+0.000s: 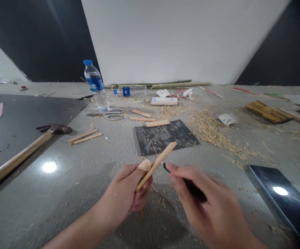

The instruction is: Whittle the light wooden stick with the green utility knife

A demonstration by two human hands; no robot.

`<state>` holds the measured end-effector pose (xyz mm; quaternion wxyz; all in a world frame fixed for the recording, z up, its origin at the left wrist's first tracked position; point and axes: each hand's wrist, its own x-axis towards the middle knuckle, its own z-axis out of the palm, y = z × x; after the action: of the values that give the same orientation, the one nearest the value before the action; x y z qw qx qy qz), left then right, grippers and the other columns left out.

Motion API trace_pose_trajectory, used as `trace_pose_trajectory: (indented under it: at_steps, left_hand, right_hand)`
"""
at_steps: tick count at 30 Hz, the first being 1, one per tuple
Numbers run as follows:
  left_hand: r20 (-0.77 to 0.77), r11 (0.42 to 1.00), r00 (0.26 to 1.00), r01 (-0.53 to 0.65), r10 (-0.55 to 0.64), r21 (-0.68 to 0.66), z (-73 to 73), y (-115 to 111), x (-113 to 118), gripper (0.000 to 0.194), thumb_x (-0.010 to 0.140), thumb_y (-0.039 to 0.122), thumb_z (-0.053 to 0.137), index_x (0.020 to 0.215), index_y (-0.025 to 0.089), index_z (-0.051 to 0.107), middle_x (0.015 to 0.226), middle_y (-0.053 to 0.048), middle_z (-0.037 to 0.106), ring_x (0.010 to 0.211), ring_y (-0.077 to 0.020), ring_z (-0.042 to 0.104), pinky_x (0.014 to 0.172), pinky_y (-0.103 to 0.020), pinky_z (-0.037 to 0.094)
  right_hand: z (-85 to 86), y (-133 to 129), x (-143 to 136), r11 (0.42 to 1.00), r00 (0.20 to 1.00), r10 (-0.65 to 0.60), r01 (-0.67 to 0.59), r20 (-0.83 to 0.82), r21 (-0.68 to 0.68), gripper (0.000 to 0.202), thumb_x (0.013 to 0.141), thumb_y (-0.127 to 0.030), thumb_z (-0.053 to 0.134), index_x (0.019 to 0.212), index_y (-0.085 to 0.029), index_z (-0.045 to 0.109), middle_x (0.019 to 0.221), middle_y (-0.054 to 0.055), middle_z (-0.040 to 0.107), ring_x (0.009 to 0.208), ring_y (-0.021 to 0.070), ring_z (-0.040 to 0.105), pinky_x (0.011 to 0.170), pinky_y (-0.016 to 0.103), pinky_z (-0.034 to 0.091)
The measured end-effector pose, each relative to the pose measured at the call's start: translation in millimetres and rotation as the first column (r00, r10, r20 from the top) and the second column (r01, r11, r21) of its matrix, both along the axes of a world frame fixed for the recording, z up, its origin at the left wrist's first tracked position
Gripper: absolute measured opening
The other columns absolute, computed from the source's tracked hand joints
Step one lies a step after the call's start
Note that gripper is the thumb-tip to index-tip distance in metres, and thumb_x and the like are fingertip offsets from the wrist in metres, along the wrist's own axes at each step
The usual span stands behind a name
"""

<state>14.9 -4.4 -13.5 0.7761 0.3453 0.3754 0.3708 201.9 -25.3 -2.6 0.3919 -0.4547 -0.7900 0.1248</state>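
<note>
A thin wooden strip [158, 164] slants up to the right, its lower part in the grip of my left hand [129, 190]. A pale wrap covers the left thumb tip. Just right of the strip, my right hand [207, 200] is closed around a dark-handled tool [193, 189] with a green part near the fingertips; motion blurs it and its working end is hard to make out. Beyond the hands lies a black sheet [169, 138] with another wooden strip [158, 123] on its far edge.
A hammer [48, 133], two strips [86, 137] and scissors [112, 114] lie left. An upright water bottle [96, 84] and a lying bottle [133, 91] stand farther back. Shavings [214, 131], a yellow-brown block [267, 111] and a phone [282, 197] are right.
</note>
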Motion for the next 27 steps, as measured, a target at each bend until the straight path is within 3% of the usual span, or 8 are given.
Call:
trace_pose_trajectory:
  at_steps: [3, 9, 16, 19, 21, 22, 24, 27]
  left_hand:
    - [-0.05, 0.999, 0.999, 0.001, 0.001, 0.043, 0.5, -1.4, 0.9, 0.051, 0.095, 0.052, 0.055, 0.056, 0.02, 0.046, 0.039, 0.009, 0.031, 0.034, -0.0051, 0.024, 0.035, -0.017, 0.021]
    - [-0.118, 1.0, 0.993, -0.027, 0.029, 0.015, 0.4, -4.5, 2.2, 0.051, 0.091, 0.059, 0.061, 0.059, 0.02, 0.049, 0.04, 0.01, 0.032, 0.034, -0.0046, 0.023, 0.035, -0.018, 0.02]
    - [-0.154, 0.999, 0.987, -0.04, 0.044, 0.029, 0.3, -2.3, -2.1, 0.054, 0.093, 0.059, 0.058, 0.058, 0.02, 0.047, 0.041, 0.009, 0.033, 0.036, -0.005, 0.024, 0.036, -0.019, 0.02]
    - [-0.186, 0.998, 0.982, -0.036, 0.044, 0.047, -0.8, -1.7, -3.8, 0.053, 0.094, 0.059, 0.057, 0.059, 0.02, 0.048, 0.041, 0.009, 0.032, 0.036, -0.0054, 0.024, 0.037, -0.019, 0.02]
    - [-0.195, 0.998, 0.98, -0.02, 0.032, 0.065, -1.2, -3.1, -2.8, 0.052, 0.093, 0.059, 0.058, 0.06, 0.019, 0.049, 0.041, 0.009, 0.033, 0.036, -0.0053, 0.025, 0.037, -0.019, 0.021]
    - [-0.195, 0.998, 0.981, -0.002, 0.016, 0.071, -1.0, -4.3, -1.9, 0.052, 0.093, 0.058, 0.058, 0.06, 0.019, 0.049, 0.041, 0.009, 0.033, 0.036, -0.0053, 0.025, 0.038, -0.019, 0.021]
    - [-0.177, 0.997, 0.984, 0.04, -0.028, 0.065, 0.1, -7.1, 0.2, 0.053, 0.094, 0.058, 0.057, 0.059, 0.02, 0.047, 0.041, 0.009, 0.033, 0.036, -0.0053, 0.024, 0.038, -0.019, 0.021]
    - [-0.127, 0.998, 0.991, 0.052, -0.048, 0.028, 1.7, -9.0, 1.6, 0.053, 0.095, 0.056, 0.056, 0.057, 0.02, 0.046, 0.039, 0.01, 0.03, 0.035, -0.0054, 0.021, 0.037, -0.019, 0.02]
  right_hand:
    - [-1.5, -1.9, 2.0, 0.998, 0.998, 0.051, -0.051, 0.042, -0.023, 0.015, 0.101, -0.016, 0.052, 0.107, -0.028, 0.06, 0.09, -0.003, 0.077, 0.073, 0.0116, 0.073, 0.063, 0.021, 0.053]
    - [-1.8, 4.5, 10.8, 0.998, 0.999, -0.018, 0.02, 0.027, -0.059, 0.015, 0.1, -0.017, 0.054, 0.106, -0.028, 0.062, 0.098, -0.001, 0.077, 0.08, 0.0129, 0.074, 0.07, 0.022, 0.054]
    - [-0.4, -4.7, 2.7, 0.993, 0.998, 0.062, -0.061, 0.007, -0.096, 0.014, 0.102, -0.019, 0.052, 0.104, -0.026, 0.063, 0.079, -0.004, 0.07, 0.064, 0.0112, 0.067, 0.058, 0.022, 0.049]
    - [-4.8, 0.4, 7.4, 0.993, 0.998, 0.059, -0.055, 0.032, -0.107, 0.014, 0.102, -0.02, 0.052, 0.106, -0.025, 0.065, 0.085, -0.001, 0.073, 0.069, 0.0132, 0.07, 0.061, 0.024, 0.05]
    - [-8.6, 15.4, 20.3, 0.993, 0.997, -0.049, 0.054, 0.055, -0.103, 0.015, 0.102, -0.025, 0.053, 0.107, -0.025, 0.067, 0.092, 0.002, 0.076, 0.073, 0.0159, 0.072, 0.064, 0.027, 0.051]
    - [-9.7, 25.1, 28.7, 0.981, 0.984, -0.167, 0.172, 0.059, -0.085, 0.015, 0.102, -0.028, 0.054, 0.107, -0.025, 0.068, 0.096, 0.004, 0.077, 0.075, 0.0179, 0.072, 0.065, 0.029, 0.051]
    - [-8.5, 43.3, 44.4, 0.93, 0.932, -0.362, 0.363, 0.027, -0.059, 0.017, 0.099, -0.036, 0.06, 0.096, -0.022, 0.069, 0.083, 0.005, 0.076, 0.067, 0.0207, 0.069, 0.059, 0.031, 0.05]
    - [1.2, 50.4, 48.7, 0.901, 0.9, -0.434, 0.433, -0.037, -0.027, 0.022, 0.102, -0.038, 0.054, 0.105, -0.021, 0.067, 0.085, 0.006, 0.075, 0.068, 0.0202, 0.069, 0.058, 0.03, 0.051]
